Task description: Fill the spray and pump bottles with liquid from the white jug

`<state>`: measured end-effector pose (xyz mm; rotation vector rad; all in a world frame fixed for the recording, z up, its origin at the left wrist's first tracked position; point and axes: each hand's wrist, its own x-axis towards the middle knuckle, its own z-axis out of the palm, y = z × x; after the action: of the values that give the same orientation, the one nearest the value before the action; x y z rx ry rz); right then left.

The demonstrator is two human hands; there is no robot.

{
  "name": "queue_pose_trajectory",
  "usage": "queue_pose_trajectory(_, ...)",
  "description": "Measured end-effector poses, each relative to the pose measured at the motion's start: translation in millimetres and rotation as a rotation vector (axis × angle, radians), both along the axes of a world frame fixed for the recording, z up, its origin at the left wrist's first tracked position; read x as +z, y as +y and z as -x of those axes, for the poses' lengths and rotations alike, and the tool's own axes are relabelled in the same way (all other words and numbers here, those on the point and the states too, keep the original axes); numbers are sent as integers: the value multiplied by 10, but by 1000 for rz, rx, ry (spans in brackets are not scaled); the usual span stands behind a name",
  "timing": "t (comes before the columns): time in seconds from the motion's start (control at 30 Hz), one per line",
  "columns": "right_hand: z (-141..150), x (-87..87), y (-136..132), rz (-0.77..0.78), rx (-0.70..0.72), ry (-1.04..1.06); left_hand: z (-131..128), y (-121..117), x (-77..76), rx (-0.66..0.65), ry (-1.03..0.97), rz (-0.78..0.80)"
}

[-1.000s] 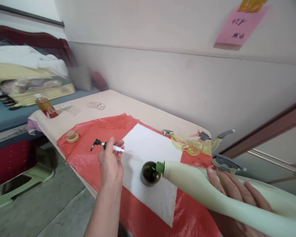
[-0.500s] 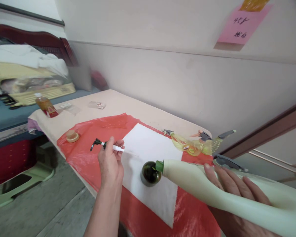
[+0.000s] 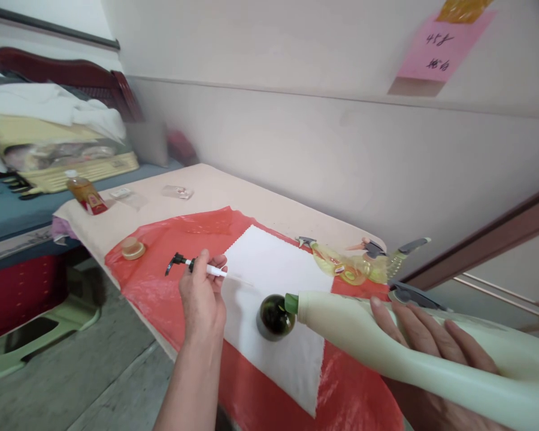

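Note:
Closed around the shaft of a black-and-white pump dispenser top [image 3: 215, 270] is my left hand [image 3: 204, 299]; the black nozzle points left and the thin tube extends right over a white cloth [image 3: 278, 257]. A large pale green jug [image 3: 341, 323] lies tilted in my right hand [image 3: 435, 353], whose fingers wrap its body and handle. The jug's green spout meets the mouth area of a dark green bottle [image 3: 275, 318], seen from above on the cloth. Whether liquid is flowing, I cannot make out.
Red plastic sheeting [image 3: 170, 239] covers much of the table [image 3: 206, 179]. Yellowish spray bottles [image 3: 350, 263] lie at the right by the wall. A tape roll [image 3: 132, 248], a clear packet [image 3: 177, 192] and an amber bottle [image 3: 86, 193] are on the left. A pale green stool [image 3: 49, 335] stands below.
Almost nothing differs. The whole view has shifted very slightly; both hands keep their holds and the jug stays tilted at the dark bottle.

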<state>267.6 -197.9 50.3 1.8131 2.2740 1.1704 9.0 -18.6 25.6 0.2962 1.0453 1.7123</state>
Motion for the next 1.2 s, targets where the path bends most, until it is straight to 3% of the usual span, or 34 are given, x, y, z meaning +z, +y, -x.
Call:
queue_pose_trajectory(0.47,40,95,37,-39,5,-127,-3,-5,23,9,-26,3)
queue_pose_trajectory(1.2,-13,106,29,-57,51,-151,16,5,15,14,-19,3)
